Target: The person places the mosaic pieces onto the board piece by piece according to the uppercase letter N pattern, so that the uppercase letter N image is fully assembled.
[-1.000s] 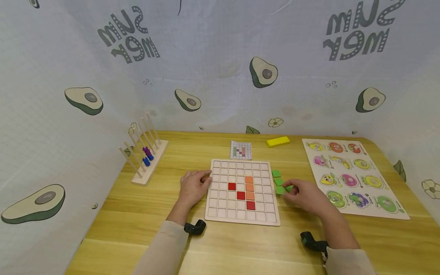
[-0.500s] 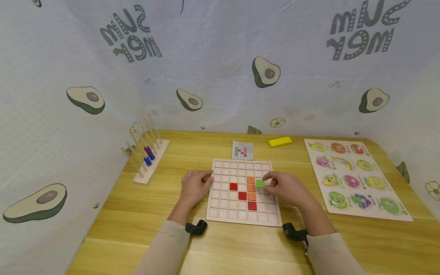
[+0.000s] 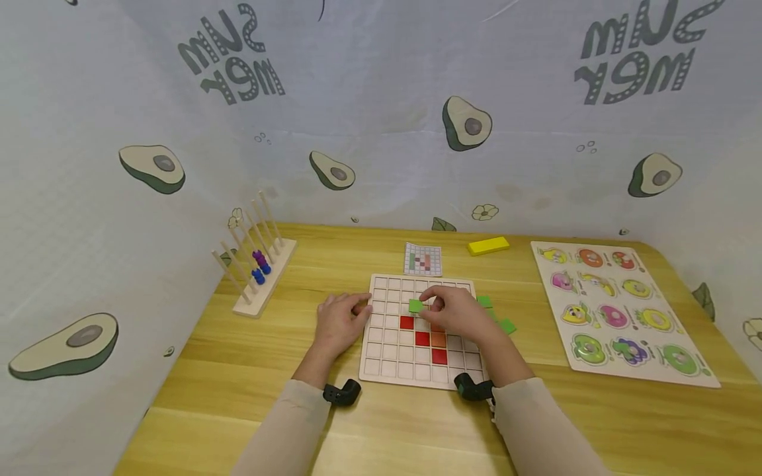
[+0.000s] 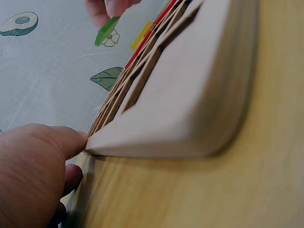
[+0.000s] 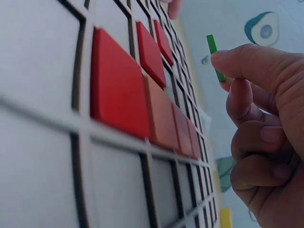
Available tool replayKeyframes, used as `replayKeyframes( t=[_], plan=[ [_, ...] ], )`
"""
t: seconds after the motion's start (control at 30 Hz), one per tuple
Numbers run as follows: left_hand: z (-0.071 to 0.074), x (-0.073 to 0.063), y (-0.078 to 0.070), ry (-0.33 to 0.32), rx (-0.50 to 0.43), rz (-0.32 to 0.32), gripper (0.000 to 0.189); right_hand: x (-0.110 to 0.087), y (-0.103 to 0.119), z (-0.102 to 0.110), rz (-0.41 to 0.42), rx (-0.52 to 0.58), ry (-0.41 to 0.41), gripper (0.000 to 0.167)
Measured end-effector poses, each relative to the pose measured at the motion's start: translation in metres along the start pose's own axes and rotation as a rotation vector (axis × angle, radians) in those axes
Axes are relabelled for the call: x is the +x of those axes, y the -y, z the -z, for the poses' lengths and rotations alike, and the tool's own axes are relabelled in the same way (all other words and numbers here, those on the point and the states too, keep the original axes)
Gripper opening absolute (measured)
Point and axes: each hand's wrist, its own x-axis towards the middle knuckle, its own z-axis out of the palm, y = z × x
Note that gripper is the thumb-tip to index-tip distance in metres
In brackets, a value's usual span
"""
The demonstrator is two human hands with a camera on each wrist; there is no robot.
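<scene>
A green square tile (image 3: 415,306) is pinched between thumb and finger of my right hand (image 3: 457,312). The right wrist view shows this tile (image 5: 216,58) edge-on, raised above the wooden grid board (image 3: 381,370). Red tiles (image 3: 422,339) lie diagonally in the board's cells, beside a column of orange tiles (image 3: 438,340) partly hidden by my right hand. My left hand (image 3: 339,324) rests at the board's left edge. In the left wrist view its thumb (image 4: 71,141) touches the board's side. Several loose green tiles (image 3: 507,326) lie right of the board.
A small patterned grid card (image 3: 423,259) lies behind the board, with a yellow block (image 3: 488,246) to its right. A peg rack (image 3: 264,277) with blue and purple pieces stands left. A fruit puzzle board (image 3: 622,311) lies right. A printed curtain hangs behind the table.
My right hand has picked up a green tile from right of the board and carried it left over the grid, above the upper red tile. My left hand has stayed at the board's edge.
</scene>
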Motion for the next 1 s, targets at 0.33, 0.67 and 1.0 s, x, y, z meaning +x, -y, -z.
replayKeyframes(
  t=[0.33, 0.67, 1.0],
  plan=[
    [0.0, 0.001, 0.0, 0.007, 0.003, -0.014, 0.03, 0.019, 0.016, -0.025, -0.047, -0.012, 0.003, 0.023],
    [0.0, 0.002, 0.001, 0.025, 0.002, 0.004, 0.031, 0.026, 0.023, -0.034, -0.042, -0.047, -0.016, 0.024],
    [0.0, 0.001, 0.0, 0.019, 0.008, 0.01, 0.031, 0.026, 0.025, -0.036, -0.065, -0.05, 0.0, 0.029]
  ],
)
